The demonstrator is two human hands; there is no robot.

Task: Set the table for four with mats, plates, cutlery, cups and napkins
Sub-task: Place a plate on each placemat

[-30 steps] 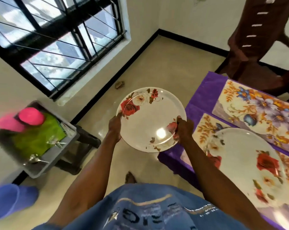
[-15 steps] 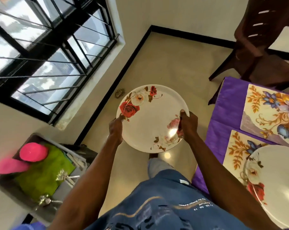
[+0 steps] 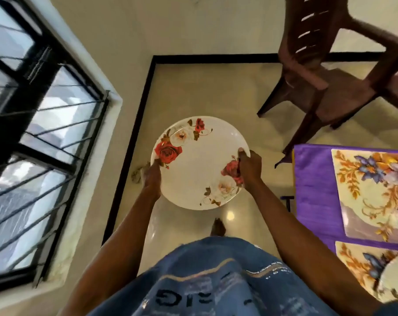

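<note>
I hold a white plate with red roses (image 3: 199, 163) level in front of me, over the floor. My left hand (image 3: 150, 176) grips its left rim and my right hand (image 3: 249, 168) grips its right rim. To the right is the table under a purple cloth (image 3: 312, 190). A floral mat (image 3: 373, 192) lies bare on it. Nearer me a second floral mat (image 3: 355, 267) carries another white plate (image 3: 396, 281), cut off by the frame edge.
A brown plastic chair (image 3: 319, 71) stands at the table's far end. A barred window (image 3: 40, 124) fills the wall on the left. The beige floor (image 3: 207, 87) with a black skirting line lies ahead. A small scrap (image 3: 136, 175) lies by the wall.
My view has swung forward and right: the grey bin with pink cups and cutlery has left the frame. The plate stays in both hands, and the table's far corner and chair are closer.
</note>
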